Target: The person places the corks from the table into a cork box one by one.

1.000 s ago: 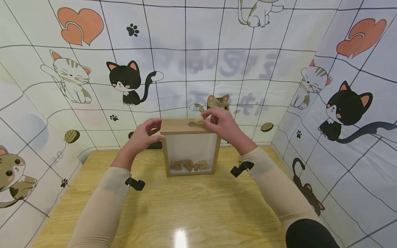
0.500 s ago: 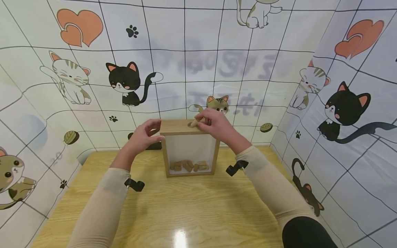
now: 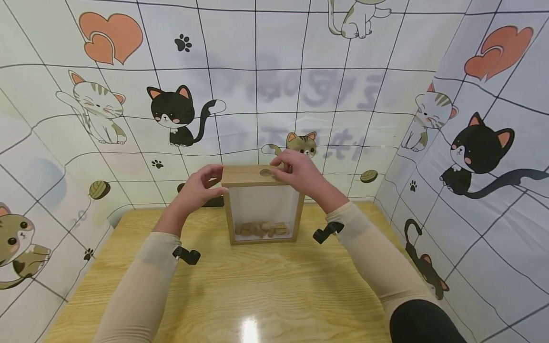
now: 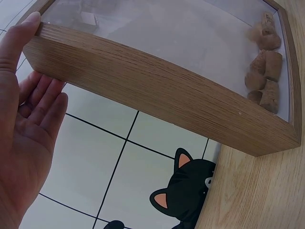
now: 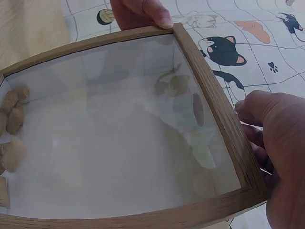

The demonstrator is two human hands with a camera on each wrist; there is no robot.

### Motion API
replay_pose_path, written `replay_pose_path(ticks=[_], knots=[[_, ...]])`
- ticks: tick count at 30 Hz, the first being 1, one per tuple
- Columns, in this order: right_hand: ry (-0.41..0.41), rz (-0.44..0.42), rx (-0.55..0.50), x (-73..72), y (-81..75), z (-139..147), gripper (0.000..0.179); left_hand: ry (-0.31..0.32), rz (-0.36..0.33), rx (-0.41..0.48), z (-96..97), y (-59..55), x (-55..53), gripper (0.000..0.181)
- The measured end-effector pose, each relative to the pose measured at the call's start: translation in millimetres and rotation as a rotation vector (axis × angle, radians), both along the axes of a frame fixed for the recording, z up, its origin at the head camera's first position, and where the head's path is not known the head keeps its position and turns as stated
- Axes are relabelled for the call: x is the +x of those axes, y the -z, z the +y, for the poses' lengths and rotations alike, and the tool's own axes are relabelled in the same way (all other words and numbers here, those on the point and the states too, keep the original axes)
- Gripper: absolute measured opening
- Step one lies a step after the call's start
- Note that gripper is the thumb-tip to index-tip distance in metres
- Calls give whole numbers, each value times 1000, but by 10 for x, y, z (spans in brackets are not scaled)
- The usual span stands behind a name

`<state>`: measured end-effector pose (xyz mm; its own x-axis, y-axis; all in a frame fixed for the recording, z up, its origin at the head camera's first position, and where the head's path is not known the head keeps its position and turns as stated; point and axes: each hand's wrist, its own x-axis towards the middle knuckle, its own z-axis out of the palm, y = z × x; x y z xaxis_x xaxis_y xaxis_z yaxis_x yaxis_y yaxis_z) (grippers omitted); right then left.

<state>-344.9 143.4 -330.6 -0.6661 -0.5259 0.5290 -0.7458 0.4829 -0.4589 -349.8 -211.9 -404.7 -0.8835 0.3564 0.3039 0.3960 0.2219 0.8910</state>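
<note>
A wooden shadow box (image 3: pixel 265 183) with a clear front stands upright on the table. Its top edge has a round hole (image 3: pixel 267 172). Several corks (image 3: pixel 259 229) lie along its bottom; one cork (image 5: pixel 14 155) near them is blurred in the right wrist view. My left hand (image 3: pixel 199 186) holds the box's upper left corner, thumb (image 4: pixel 32 20) on the front edge and fingers behind. My right hand (image 3: pixel 300 172) is over the top edge just right of the hole, fingers loosely bent. No cork shows between its fingertips; some fingers are hidden.
The wood-grain table (image 3: pixel 257 286) spreads in front of the box. Behind and on both sides hangs a white gridded sheet (image 3: pixel 240 85) with printed cats. A black strap with a small block sits on each wrist.
The cork pinched in my right hand went over the hole and is gone from the fingers. A blurred cork now shows inside the box. My left hand has stayed put.
</note>
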Motion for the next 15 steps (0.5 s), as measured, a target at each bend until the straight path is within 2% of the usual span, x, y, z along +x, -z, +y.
replay_pose_path(ticks=[15], knots=[[37,122,-125,122,99,298,6,-3,3,-3,-15,19,-20,72]])
